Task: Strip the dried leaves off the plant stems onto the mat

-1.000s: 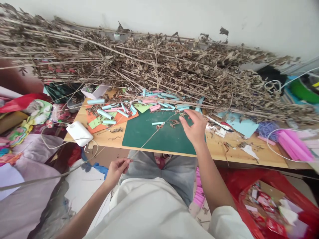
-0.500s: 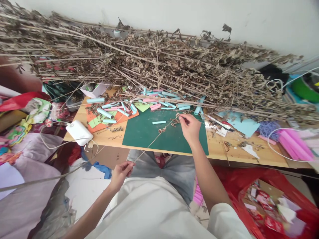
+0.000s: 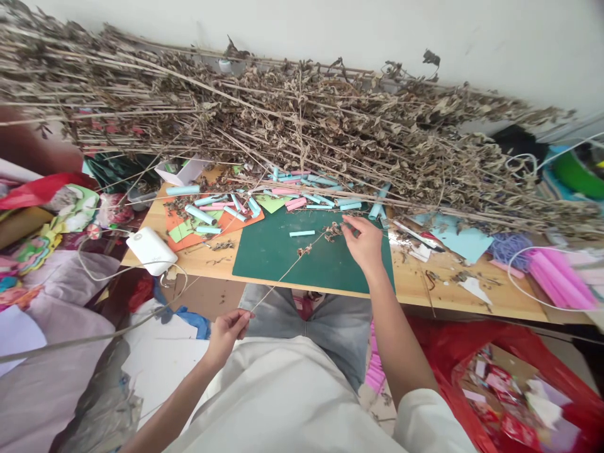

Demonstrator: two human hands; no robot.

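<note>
My left hand [image 3: 229, 333] is closed in a pinch around the lower end of a dried plant stem [image 3: 279, 281]. The thin stem slants up and to the right over a green cutting mat [image 3: 268, 251]. Withered leaves [image 3: 333, 231] cling to its far end. Just right of those leaves is my right hand [image 3: 364, 244], thumb and forefinger a little apart, with nothing visible between them. A short blue paper tube [image 3: 302, 233] lies on the mat behind the stem.
A large heap of dried stalks [image 3: 302, 119] spans the table's back. Blue and pink paper tubes [image 3: 323, 201] lie before it. A white power bank [image 3: 151, 251] with a cable sits left. Right are a utility knife [image 3: 418, 236], purple string [image 3: 512, 244] and a red bag [image 3: 434, 340] below.
The fingers of my right hand have parted and moved slightly right, off the leafy tip. The leaves now show clear of them. My left hand keeps its pinch on the stem.
</note>
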